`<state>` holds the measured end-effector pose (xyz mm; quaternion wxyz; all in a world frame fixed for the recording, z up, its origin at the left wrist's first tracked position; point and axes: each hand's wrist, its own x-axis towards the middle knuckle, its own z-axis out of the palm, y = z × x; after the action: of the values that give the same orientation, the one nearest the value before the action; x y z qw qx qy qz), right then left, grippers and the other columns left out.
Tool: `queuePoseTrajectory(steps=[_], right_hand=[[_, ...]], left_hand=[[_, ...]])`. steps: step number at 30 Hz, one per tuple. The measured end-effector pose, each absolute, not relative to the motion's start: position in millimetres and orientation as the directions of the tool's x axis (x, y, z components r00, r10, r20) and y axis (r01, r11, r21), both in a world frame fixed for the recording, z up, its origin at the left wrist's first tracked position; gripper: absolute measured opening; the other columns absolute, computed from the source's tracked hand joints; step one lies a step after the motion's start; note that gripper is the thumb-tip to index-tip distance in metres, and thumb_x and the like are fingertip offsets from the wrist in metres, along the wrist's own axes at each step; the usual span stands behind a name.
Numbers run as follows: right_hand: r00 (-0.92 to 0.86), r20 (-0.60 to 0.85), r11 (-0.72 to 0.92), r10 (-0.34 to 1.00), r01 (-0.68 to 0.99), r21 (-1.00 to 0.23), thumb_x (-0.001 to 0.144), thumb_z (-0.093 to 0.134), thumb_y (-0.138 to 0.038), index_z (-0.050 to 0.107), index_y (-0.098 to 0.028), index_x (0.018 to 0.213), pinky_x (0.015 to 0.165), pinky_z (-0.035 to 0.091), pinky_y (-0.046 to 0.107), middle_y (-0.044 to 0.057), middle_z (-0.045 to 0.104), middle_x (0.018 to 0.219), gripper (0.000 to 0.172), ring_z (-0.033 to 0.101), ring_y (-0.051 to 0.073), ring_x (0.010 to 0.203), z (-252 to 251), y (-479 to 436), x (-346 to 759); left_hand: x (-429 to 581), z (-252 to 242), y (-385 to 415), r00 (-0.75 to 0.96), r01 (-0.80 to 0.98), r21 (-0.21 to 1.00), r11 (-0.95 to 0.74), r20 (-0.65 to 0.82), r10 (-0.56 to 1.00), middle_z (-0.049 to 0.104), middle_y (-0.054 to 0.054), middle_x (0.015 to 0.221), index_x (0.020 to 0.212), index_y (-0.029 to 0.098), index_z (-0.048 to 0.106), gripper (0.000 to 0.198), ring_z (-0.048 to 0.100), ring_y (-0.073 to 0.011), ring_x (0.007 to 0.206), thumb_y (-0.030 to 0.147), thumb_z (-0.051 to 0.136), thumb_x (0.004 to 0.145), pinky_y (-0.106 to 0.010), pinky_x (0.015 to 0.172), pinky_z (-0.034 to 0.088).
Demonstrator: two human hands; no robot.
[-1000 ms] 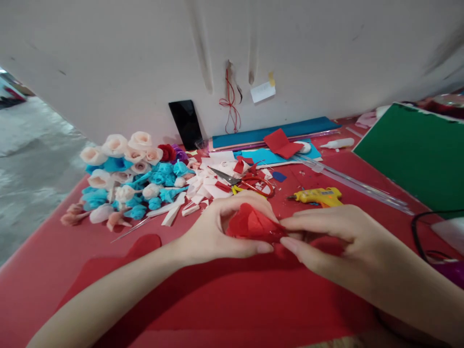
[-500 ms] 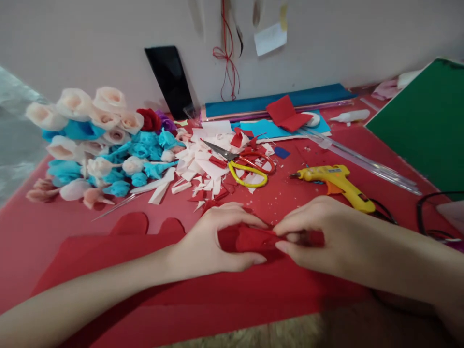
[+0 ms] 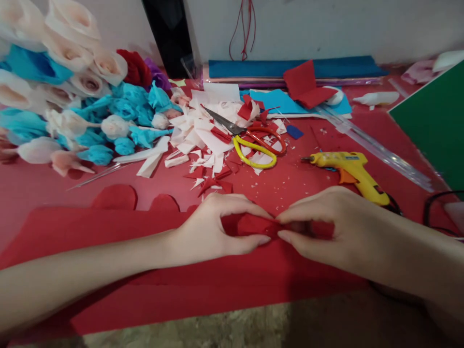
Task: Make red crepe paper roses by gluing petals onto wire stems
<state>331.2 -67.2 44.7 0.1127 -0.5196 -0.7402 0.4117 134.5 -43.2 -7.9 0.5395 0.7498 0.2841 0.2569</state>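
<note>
Between my two hands is a small piece of red crepe paper [image 3: 255,225], low over a larger red sheet [image 3: 119,232] at the table's front. My left hand [image 3: 221,224] curls round the piece from the left, thumb below and fingers above. From the right, my right hand [image 3: 319,224] pinches the piece's right edge between thumb and fingertips. Rounded red paper cutouts [image 3: 115,197] stick out behind the sheet, left of my left hand. Scissors [image 3: 250,142] with a yellow and a red handle lie beyond my hands, on paper scraps.
A yellow glue gun [image 3: 348,169] lies behind my right hand. Crepe paper flowers [image 3: 126,104] pile up at the left, beside white and red scraps [image 3: 217,145]. Blue paper [image 3: 290,67] lies along the wall. A green board [image 3: 435,121] leans at the right. Clear sticks [image 3: 384,150] lie near it.
The camera view has tipped down and closer, so the table items appear higher and larger. Both hands keep their hold on the red paper, with only slight finger movement.
</note>
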Motion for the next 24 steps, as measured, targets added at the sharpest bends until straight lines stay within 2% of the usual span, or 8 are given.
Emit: queuePoseTrajectory(steps=[2, 3, 7, 17, 24], right_hand=[[-0.487, -0.384, 0.163, 0.784, 0.759, -0.630, 0.078, 0.052, -0.022, 0.066, -0.020, 0.076, 0.051, 0.034, 0.020, -0.004, 0.057, 0.060, 0.014, 0.046, 0.007, 0.051, 48, -64, 330], [-0.490, -0.395, 0.180, 0.777, 0.774, -0.607, 0.078, 0.051, -0.023, 0.066, -0.020, 0.077, 0.051, 0.034, 0.020, -0.004, 0.057, 0.061, 0.015, 0.046, 0.007, 0.051, 47, -63, 330], [-0.505, -0.341, 0.257, 0.793, 0.785, -0.564, 0.078, 0.051, -0.027, 0.064, -0.019, 0.076, 0.051, 0.034, 0.021, -0.004, 0.055, 0.061, 0.015, 0.045, 0.007, 0.051, 37, -61, 333], [-0.515, -0.248, 0.340, 0.821, 0.788, -0.514, 0.078, 0.053, -0.029, 0.064, -0.020, 0.076, 0.053, 0.035, 0.020, -0.005, 0.055, 0.058, 0.014, 0.045, 0.006, 0.049, 31, -61, 333], [-0.492, -0.221, 0.336, 0.842, 0.799, -0.499, 0.079, 0.053, -0.032, 0.064, -0.023, 0.086, 0.055, 0.038, 0.020, -0.004, 0.059, 0.063, 0.016, 0.050, 0.007, 0.052, 24, -63, 335]], left_hand=[[134, -9, -44, 0.684, 0.165, 0.948, -0.273, 0.089, 0.724, 0.070, -0.007, 0.087, 0.088, 0.010, 0.066, 0.019, 0.065, -0.0138, 0.079, 0.015, 0.064, 0.070, -0.020, 0.074, 0.052], [134, -10, -44, 0.673, 0.172, 0.942, -0.289, 0.102, 0.733, 0.071, -0.006, 0.086, 0.087, 0.010, 0.066, 0.018, 0.065, -0.0128, 0.078, 0.015, 0.065, 0.070, -0.018, 0.074, 0.051], [134, -13, -44, 0.649, 0.190, 0.930, -0.316, 0.122, 0.751, 0.071, -0.003, 0.085, 0.087, 0.012, 0.066, 0.018, 0.065, -0.0106, 0.075, 0.015, 0.065, 0.069, -0.014, 0.071, 0.051], [133, -20, -43, 0.622, 0.221, 0.931, -0.292, 0.096, 0.777, 0.070, -0.003, 0.087, 0.090, 0.014, 0.064, 0.023, 0.064, -0.0117, 0.077, 0.018, 0.067, 0.068, -0.018, 0.071, 0.051], [135, -22, -44, 0.592, 0.201, 0.942, -0.269, 0.102, 0.799, 0.070, -0.002, 0.083, 0.088, 0.014, 0.063, 0.021, 0.063, -0.0107, 0.075, 0.017, 0.067, 0.068, -0.018, 0.070, 0.050]])
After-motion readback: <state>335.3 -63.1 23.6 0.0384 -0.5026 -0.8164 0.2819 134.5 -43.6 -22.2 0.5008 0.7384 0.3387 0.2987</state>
